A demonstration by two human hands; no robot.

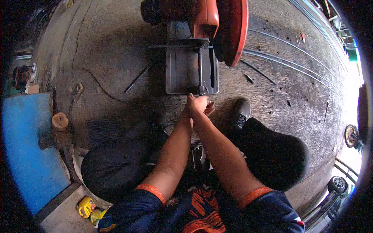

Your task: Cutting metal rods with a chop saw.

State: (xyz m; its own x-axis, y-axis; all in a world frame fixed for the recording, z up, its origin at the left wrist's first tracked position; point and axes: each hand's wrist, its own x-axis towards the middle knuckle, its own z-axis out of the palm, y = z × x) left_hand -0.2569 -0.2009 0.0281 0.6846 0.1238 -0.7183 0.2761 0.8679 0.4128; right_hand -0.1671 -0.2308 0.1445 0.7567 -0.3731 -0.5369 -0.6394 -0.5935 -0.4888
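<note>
Straight ahead of me stands a cut-off saw with an orange housing [205, 21], an orange disc guard [237, 35] and a flat grey base [180, 75]. A long vise screw [200, 68] runs along its base toward me. At the near end of the screw, my right hand [199, 103] is closed around the vise handle [203, 90]. My left hand [186, 112] is pressed close beside and partly under the right one, its fingers mostly hidden. A thin metal bar [157, 47] lies crosswise at the vise, below the raised saw head.
Long metal rods [289, 64] lie on the floor at right. A dark short rod [138, 77] and a cable [99, 83] lie left of the saw. My shoe [243, 108] is close by its base. A blue panel [29, 143] and yellow container [86, 207] are at left.
</note>
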